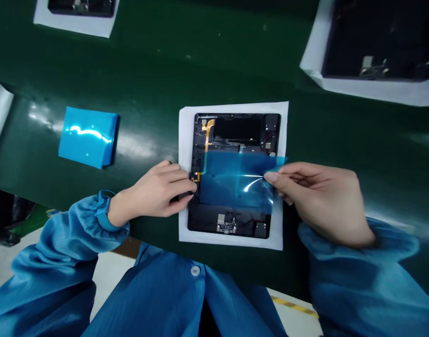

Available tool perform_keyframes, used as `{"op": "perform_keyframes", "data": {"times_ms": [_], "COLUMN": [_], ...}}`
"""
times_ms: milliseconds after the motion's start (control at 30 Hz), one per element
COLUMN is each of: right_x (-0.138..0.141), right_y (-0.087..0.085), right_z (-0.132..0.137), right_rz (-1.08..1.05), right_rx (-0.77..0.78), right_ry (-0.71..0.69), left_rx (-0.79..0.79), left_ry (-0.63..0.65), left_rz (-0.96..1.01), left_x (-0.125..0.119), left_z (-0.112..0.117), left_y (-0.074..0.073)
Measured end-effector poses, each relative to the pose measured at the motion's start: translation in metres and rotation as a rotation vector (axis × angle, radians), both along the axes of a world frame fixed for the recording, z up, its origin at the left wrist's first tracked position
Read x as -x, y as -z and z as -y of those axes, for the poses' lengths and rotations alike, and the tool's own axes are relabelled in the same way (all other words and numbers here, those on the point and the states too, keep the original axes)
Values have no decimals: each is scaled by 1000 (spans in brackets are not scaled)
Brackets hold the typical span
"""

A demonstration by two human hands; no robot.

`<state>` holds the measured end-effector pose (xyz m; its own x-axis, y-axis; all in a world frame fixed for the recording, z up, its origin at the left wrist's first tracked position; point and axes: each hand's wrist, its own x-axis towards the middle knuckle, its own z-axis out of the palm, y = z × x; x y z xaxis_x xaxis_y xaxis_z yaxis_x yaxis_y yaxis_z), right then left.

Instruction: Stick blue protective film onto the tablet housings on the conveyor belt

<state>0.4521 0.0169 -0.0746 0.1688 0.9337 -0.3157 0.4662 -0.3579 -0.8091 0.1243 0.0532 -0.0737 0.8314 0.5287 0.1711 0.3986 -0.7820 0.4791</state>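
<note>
An opened tablet [247,128], its inner parts and an orange flex cable [207,133] showing, lies on a white sheet [231,241]. Over its middle is a see-through blue film [228,180], its right side raised. My right hand [316,196] pinches the film's right edge between thumb and fingers. At the tablet's left edge, my left hand [161,189] has its fingers bent, with index finger and thumb close together against the rim. Its fingertips are partly hidden, and whether they also touch the film I cannot tell.
A stack of blue films [88,135] lies on the green table [147,70] to the left. Another opened tablet [379,42] on white sheeting is at the upper right, and part of one more tablet [81,8] shows at the upper left. The table's front edge runs before me.
</note>
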Motion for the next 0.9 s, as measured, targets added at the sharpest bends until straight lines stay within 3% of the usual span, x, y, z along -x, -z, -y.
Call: {"op": "perform_keyframes", "data": {"times_ms": [900], "right_x": [1], "right_y": [-2], "right_z": [3], "right_rz": [37], "right_rx": [-33], "right_ry": [3], "left_rx": [-16], "left_ry": [1], "left_rz": [29], "left_x": [-1], "left_z": [-2], "left_y": [3]}}
